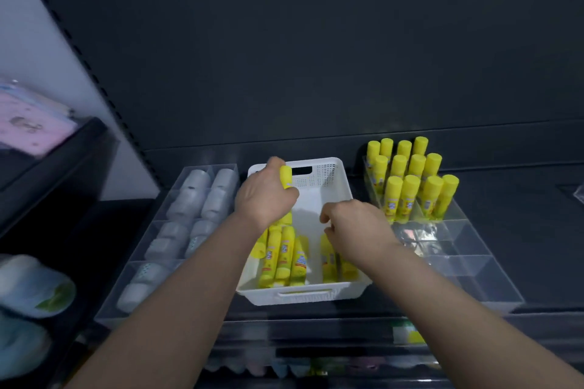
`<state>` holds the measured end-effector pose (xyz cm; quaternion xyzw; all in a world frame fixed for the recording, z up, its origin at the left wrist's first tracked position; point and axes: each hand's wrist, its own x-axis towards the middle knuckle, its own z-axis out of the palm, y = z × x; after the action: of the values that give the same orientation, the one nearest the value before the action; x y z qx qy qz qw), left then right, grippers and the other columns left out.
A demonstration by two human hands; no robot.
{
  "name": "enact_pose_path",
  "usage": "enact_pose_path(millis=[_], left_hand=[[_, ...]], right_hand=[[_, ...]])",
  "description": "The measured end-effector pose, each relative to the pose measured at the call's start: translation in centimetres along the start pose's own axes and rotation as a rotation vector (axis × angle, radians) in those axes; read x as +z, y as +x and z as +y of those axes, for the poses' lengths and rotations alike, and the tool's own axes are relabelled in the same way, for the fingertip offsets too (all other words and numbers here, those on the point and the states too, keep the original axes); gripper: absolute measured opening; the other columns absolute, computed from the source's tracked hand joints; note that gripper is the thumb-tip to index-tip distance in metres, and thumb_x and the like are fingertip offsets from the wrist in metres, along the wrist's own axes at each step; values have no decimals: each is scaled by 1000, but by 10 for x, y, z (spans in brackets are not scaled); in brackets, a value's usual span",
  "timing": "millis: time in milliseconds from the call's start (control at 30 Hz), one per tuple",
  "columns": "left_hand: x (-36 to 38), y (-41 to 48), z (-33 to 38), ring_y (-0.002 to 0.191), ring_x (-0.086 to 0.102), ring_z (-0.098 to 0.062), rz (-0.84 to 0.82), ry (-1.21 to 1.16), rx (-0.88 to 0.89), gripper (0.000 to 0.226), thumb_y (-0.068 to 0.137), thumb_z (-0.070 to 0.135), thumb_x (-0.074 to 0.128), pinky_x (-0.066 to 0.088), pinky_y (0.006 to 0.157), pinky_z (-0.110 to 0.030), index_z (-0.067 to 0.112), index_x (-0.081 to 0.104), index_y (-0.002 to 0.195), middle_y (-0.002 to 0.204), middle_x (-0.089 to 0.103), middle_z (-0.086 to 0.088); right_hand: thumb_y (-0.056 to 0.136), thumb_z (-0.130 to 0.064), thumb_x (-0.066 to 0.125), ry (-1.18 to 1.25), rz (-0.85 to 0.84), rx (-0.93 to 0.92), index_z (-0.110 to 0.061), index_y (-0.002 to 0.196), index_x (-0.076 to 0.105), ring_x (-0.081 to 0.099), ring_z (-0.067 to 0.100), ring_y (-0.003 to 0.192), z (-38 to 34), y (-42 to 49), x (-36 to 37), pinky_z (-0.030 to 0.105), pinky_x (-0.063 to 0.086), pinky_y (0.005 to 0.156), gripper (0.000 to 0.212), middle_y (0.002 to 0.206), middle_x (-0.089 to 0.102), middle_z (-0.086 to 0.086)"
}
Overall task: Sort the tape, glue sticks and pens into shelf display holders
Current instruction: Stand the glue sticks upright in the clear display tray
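Observation:
A white plastic basket (328, 174) stands on the dark shelf and holds several yellow glue sticks (284, 257) lying at its near end. My left hand (264, 196) grips one yellow glue stick (286, 176) upright over the basket's far left corner. My right hand (354, 224) hovers low over the glue sticks at the basket's right side, fingers curled; whether it holds one is hidden. To the right, a clear display holder (455, 227) carries several yellow glue sticks (410, 177) standing upright in its back rows.
A clear divided holder (148, 265) on the left is filled with several white tape rolls (196, 196). Front compartments of the right holder hold nothing. Lower shelves show more stock. A side shelf at far left carries pink and pale packets (28, 123).

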<state>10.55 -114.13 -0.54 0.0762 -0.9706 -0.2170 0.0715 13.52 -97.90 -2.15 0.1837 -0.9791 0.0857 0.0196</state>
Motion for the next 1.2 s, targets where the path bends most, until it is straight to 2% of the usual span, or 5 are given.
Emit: enact_pose_path(millis=[367, 500, 767, 933, 1200], left_hand=[[-2, -12, -27, 85, 59, -31, -30, -91, 70, 45, 80, 24, 55, 40, 62, -32, 28, 42, 123, 78, 58, 0], [-4, -9, -25, 74, 58, -27, -32, -184, 105, 40, 78, 22, 56, 42, 57, -32, 31, 42, 115, 66, 55, 4], [-2, -7, 12, 79, 62, -18, 58, -498, 143, 33, 77, 22, 66, 50, 72, -31, 29, 44, 101, 80, 61, 9], [16, -16, 65, 75, 66, -19, -27, -691, 241, 31, 78, 21, 67, 56, 72, -48, 30, 45, 97, 80, 64, 5], [54, -41, 117, 71, 62, -16, -64, -501, 381, 36, 77, 17, 71, 53, 72, -36, 27, 48, 103, 78, 57, 19]], right_hand=[[83, -25, 60, -123, -303, 133, -17, 122, 52, 57, 28, 109, -32, 14, 21, 30, 46, 83, 40, 119, 59, 8], [78, -32, 62, 103, -122, 234, -25, 122, 53, 58, 27, 103, -30, 11, 7, 31, 47, 78, 46, 113, 62, 3], [74, -23, 65, 490, 401, 256, -28, 106, 51, 61, 15, 70, 12, -16, -46, 32, 47, 61, 36, 72, 61, -8], [77, -25, 65, 483, 494, 335, -31, 108, 50, 63, 15, 77, 63, -44, -65, 35, 51, 67, 35, 83, 63, -8], [79, -24, 66, 528, 516, 276, -29, 105, 56, 63, 7, 76, 120, -69, -58, 37, 55, 71, 28, 90, 63, -8]])
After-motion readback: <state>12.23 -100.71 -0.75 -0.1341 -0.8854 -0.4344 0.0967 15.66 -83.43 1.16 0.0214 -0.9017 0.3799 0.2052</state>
